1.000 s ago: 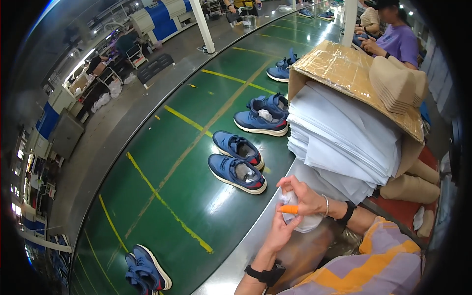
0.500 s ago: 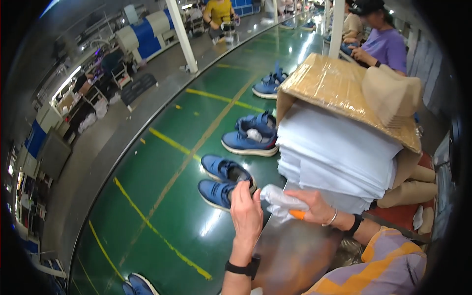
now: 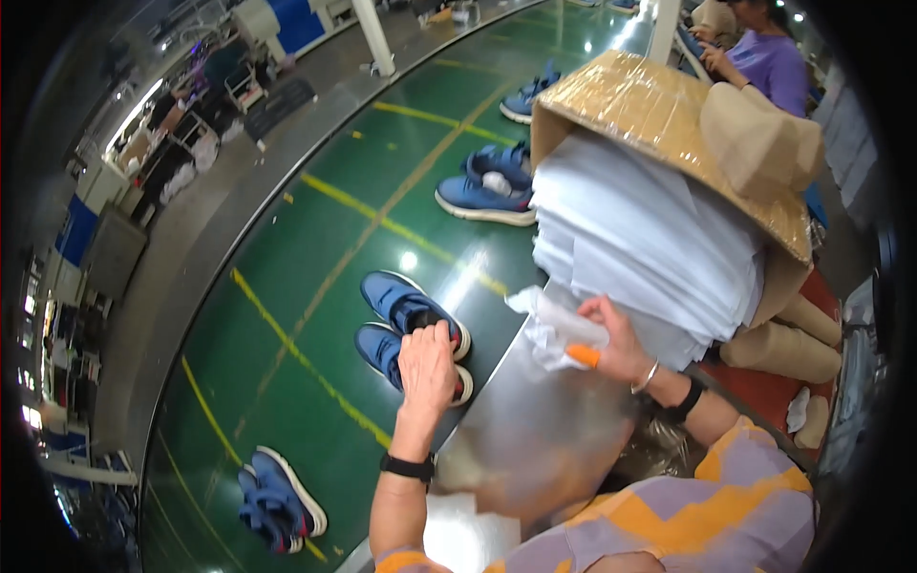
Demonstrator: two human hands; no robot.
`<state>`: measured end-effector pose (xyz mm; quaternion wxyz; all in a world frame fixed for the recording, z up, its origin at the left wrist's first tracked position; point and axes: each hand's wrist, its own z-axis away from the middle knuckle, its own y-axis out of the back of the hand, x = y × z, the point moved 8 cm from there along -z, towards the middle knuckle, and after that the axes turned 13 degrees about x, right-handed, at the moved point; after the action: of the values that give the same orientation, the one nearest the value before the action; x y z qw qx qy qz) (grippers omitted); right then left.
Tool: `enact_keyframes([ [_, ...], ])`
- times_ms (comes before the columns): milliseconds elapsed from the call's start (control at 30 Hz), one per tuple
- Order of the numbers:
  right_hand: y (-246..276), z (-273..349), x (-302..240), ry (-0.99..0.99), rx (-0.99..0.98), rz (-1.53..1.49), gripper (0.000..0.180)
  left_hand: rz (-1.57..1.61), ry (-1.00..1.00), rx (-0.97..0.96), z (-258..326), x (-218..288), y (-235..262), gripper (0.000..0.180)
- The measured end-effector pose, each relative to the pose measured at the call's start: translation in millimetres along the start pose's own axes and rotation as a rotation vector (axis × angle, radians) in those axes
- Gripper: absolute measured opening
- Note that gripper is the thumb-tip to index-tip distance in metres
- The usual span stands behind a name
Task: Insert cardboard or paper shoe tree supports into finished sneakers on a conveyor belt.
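Observation:
A pair of blue strap shoes (image 3: 390,298) with white soles lies on the green belt in front of me. My left hand (image 3: 427,368) reaches over the nearer shoe, its fingers curled down at the shoe's opening; the fingertips are hidden. My right hand (image 3: 616,349), to the right above the metal ledge, is closed on crumpled white paper (image 3: 554,329). A small orange piece (image 3: 583,356) shows at its fingers; I cannot make out what it is.
A carton (image 3: 630,91) on its side holds a thick stack of white sheets (image 3: 640,239), with a beige form (image 3: 761,143) on top. More blue shoes (image 3: 485,196) stand farther along the belt, and another pair (image 3: 280,501) nearer left. A person in purple (image 3: 769,72) works at far right.
My left hand has moved left and curled over the shoe. The pair has shifted nearer to me relative to the belt's yellow lines. My right hand still holds the paper. The view has tilted down.

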<state>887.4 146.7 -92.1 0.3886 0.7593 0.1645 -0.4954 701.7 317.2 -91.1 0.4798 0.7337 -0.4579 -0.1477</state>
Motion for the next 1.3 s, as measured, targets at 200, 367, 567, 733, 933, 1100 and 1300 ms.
enact_keyframes([
  [200,-50,-47,-48,0.224,-0.256,0.004,0.039,0.113,0.189,0.293,-19,-43,37,0.024],
  [367,-121,-79,-82,0.163,-0.683,0.186,0.042,0.201,0.25,0.231,-24,-87,19,0.023],
  [567,-245,-103,-85,0.462,-0.533,0.639,0.048,0.338,0.383,0.323,-21,-107,5,0.024],
  [733,-227,-92,-79,0.413,-0.919,0.638,0.087,0.356,0.432,0.312,-17,-110,5,0.021],
  [933,-245,-103,-59,0.594,-0.674,0.746,0.067,0.346,0.453,0.321,-18,-109,3,0.022],
  [1100,-246,-100,-91,0.675,-0.653,0.827,0.048,0.335,0.461,0.373,-11,-113,6,0.026],
  [1300,-175,-128,-127,0.116,-0.776,0.616,0.037,0.709,0.547,0.363,-4,-119,14,0.025],
])
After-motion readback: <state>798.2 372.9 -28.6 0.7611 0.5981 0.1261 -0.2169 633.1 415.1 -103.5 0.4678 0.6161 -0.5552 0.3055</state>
